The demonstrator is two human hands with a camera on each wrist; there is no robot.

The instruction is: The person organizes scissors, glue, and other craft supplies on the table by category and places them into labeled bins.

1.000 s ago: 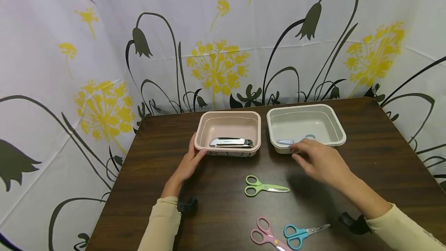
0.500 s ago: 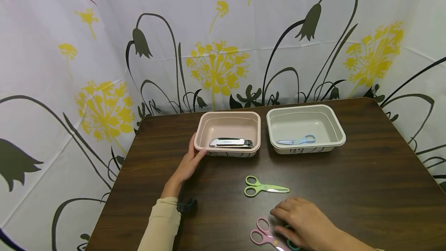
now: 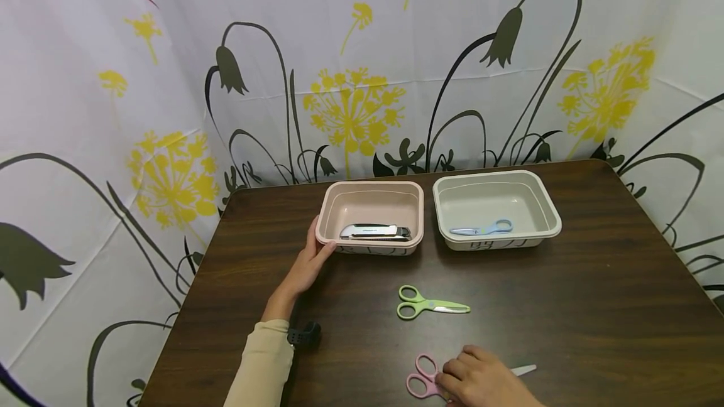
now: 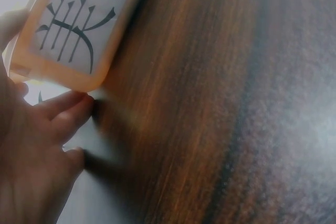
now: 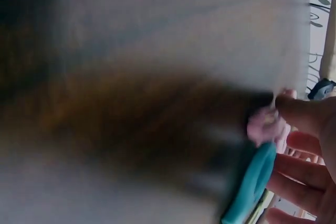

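My left hand [image 3: 303, 267] holds the front left corner of a pink plastic bin [image 3: 373, 188], thumb at the front and fingers along the side. A white and black box cutter [image 3: 375, 231] lies in that bin. At the near edge of the view, my right hand [image 3: 481, 379] bends over two pairs of scissors on the table. Its thumb and index finger pinch the pink scissors [image 5: 262, 125] near the pivot. Below the fingers shows the teal handle of the other scissors [image 5: 252, 187], while in the head view its blade tip sticks out right of the hand.
Green scissors [image 3: 432, 304] lie on the dark wooden table [image 3: 599, 306] between the bins and my right hand. To the right of the pink bin stands a grey-white bin [image 3: 498, 181] with light blue scissors [image 3: 483, 228] inside. A flower-print curtain [image 3: 362, 49] hangs behind the table.
My right hand has left the grey-white bin, come down toward the near edge and reached the pink scissors, covering most of the teal pair. The left hand stays at the pink bin.
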